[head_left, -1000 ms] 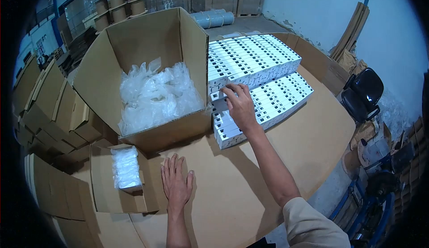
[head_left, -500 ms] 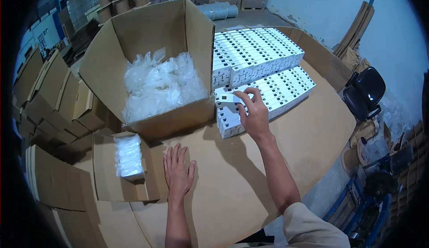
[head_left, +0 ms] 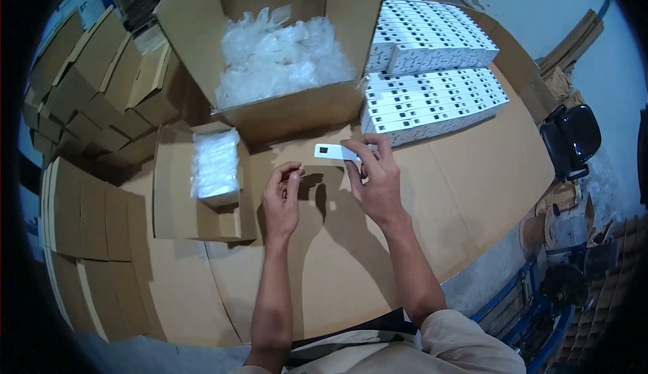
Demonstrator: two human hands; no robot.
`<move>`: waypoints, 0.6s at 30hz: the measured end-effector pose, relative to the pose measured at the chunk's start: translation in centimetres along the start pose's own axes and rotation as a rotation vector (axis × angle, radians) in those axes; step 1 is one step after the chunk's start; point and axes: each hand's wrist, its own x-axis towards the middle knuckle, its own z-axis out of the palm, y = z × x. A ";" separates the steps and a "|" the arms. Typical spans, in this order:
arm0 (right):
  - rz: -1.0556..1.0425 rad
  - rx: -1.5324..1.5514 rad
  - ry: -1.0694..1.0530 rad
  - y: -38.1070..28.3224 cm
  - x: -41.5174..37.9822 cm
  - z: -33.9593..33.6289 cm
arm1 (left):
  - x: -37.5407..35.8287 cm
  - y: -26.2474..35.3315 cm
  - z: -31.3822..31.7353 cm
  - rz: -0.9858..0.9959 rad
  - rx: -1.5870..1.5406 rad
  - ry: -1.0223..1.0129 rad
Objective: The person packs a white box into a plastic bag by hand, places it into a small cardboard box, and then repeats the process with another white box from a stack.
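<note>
Between the thumb and fingers of my right hand (head_left: pixel 379 182) is a flat white piece (head_left: pixel 332 151) with a small dark square on it, held above the cardboard surface. My left hand (head_left: pixel 281 202) is raised to the left of the piece, fingers slightly curled and apart, holding nothing. Behind my right hand stand stacked rows of similar white pieces (head_left: pixel 432 104). A small open carton (head_left: pixel 169 205) to the left of my left hand contains plastic-wrapped items (head_left: pixel 216 163).
A large open box (head_left: pixel 297 112) filled with clear plastic bags (head_left: pixel 283 53) stands behind my hands. Folded cartons (head_left: pixel 101 219) are stacked at the left. A black chair (head_left: pixel 570 138) and a blue metal frame (head_left: pixel 506 310) are at the right.
My right hand has brought the white piece away from the stacked rows, toward my body. My left hand has lifted off the cardboard surface, and the view has tilted downward.
</note>
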 end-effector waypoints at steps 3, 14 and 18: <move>-0.004 0.054 -0.043 -0.3 -1.1 2.4 | 0.5 -0.7 -1.0 -0.048 -0.079 0.006; 0.002 0.307 -0.144 2.0 -2.5 5.4 | 2.0 -1.6 -2.1 -0.195 -0.143 -0.079; 0.213 0.505 -0.104 3.4 -2.4 6.9 | 1.9 -0.9 -1.6 -0.188 -0.143 -0.092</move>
